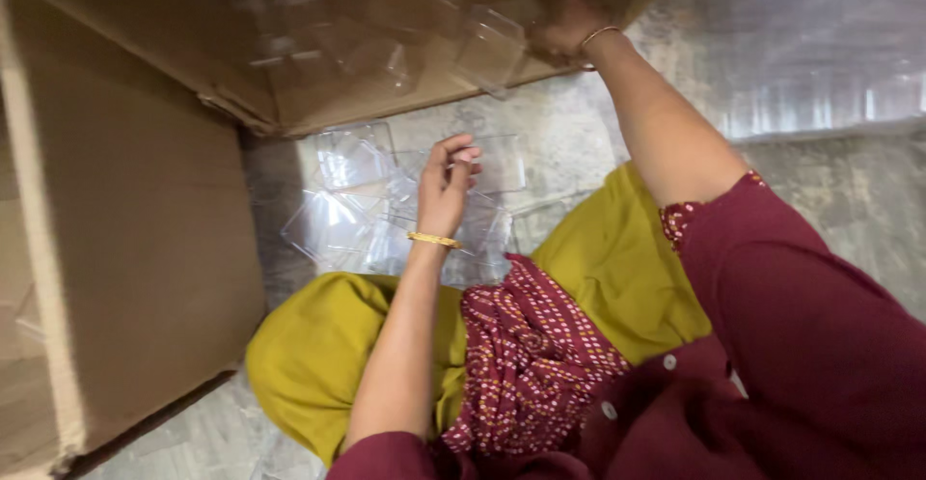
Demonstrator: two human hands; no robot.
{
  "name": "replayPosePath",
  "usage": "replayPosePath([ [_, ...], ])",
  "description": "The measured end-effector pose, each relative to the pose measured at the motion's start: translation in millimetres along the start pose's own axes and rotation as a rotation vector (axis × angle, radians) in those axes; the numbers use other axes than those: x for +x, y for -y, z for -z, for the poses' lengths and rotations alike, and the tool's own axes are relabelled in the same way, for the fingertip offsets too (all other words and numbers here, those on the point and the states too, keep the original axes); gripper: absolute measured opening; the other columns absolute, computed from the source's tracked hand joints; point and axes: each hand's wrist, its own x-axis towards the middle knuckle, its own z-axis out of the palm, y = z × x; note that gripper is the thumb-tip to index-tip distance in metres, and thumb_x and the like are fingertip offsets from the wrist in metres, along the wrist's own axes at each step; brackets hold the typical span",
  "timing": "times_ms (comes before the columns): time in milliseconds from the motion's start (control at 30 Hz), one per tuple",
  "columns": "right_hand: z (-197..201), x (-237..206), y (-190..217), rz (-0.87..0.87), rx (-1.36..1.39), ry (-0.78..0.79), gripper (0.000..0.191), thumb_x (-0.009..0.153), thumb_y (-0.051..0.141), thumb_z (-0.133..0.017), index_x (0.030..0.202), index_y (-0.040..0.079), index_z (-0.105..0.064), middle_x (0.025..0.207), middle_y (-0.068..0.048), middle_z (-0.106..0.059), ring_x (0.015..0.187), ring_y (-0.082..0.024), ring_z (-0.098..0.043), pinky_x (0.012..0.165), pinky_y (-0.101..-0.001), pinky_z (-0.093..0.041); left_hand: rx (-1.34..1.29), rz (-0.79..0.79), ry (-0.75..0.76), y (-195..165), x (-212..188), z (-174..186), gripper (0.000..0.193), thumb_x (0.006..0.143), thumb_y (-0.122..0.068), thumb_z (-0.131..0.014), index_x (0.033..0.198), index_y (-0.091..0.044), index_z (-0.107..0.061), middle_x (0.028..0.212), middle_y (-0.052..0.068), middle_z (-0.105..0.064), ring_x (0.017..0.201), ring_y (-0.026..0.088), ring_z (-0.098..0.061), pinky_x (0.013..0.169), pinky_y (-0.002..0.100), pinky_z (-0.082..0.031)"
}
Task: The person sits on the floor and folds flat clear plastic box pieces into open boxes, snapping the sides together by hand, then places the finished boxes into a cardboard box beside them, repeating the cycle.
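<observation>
Right hand (564,34) reaches far into tilted cardboard box (289,46), closed on a clear plastic tray (492,51); left hand (446,186), fingers curled loosely, rests on tray pile (386,205) on floor (849,200), steadying it

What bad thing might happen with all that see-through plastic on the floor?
The clear plastic pieces lie in a loose heap by the person's knee in yellow cloth; a shift might crush or scatter them. The left hand rests on the heap, so edges may nick its fingers. The right hand lifts another clear piece from the big cardboard box; it might slip.
</observation>
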Motion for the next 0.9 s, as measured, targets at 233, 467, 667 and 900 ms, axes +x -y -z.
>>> replayPosePath([
  [233, -14.4, 13.7, 29.7, 0.153, -0.033, -0.347, 0.115, 0.084, 0.058, -0.093, 0.152, -0.007, -0.027, 0.141, -0.034, -0.051, 0.129, -0.050, -0.048, 0.106, -0.0524, -0.041, 0.035, -0.040, -0.006, -13.1, -1.0, -8.7, 0.028, 0.103, -0.021, -0.060, 0.127, -0.008, -0.063, 0.111, 0.005, -0.074, 0.093, 0.013, -0.071, 0.078, 0.027, -0.056],
  [467, -32.6, 16.7, 33.1, -0.080, 0.106, -0.203, 0.080, 0.077, 0.028, -0.079, 0.146, 0.008, -0.045, 0.134, -0.016, -0.067, 0.123, -0.030, -0.065, 0.102, -0.0384, -0.055, 0.063, -0.104, -0.076, -14.6, 3.1, -1.3, 0.027, 0.102, -0.019, -0.059, 0.125, -0.006, -0.065, 0.109, 0.006, -0.074, 0.089, 0.013, -0.071, 0.076, 0.028, -0.056],
  [667, -54.0, -47.0, 22.2, 0.147, 0.511, -0.216, 0.062, 0.084, 0.006, -0.080, 0.136, 0.006, -0.045, 0.115, -0.010, -0.070, 0.104, -0.019, -0.069, 0.092, -0.0321, -0.058, 0.039, -0.197, -0.222, -14.1, 9.3, 7.0, 0.043, 0.104, -0.022, -0.060, 0.144, -0.008, -0.053, 0.129, 0.016, -0.068, 0.109, 0.019, -0.067, 0.096, 0.031, -0.054],
  [900, -97.6, -164.3, 45.9, 0.345, 1.116, 0.127, 0.066, 0.093, -0.007, -0.067, 0.151, 0.007, -0.040, 0.137, -0.008, -0.057, 0.123, -0.014, -0.059, 0.108, -0.0295, -0.052, 0.225, -0.309, -0.233, -14.6, 3.3, -0.8, 0.091, 0.100, -0.035, -0.076, 0.165, -0.010, -0.018, 0.164, 0.023, -0.025, 0.142, 0.036, -0.038, 0.112, 0.045, -0.041],
])
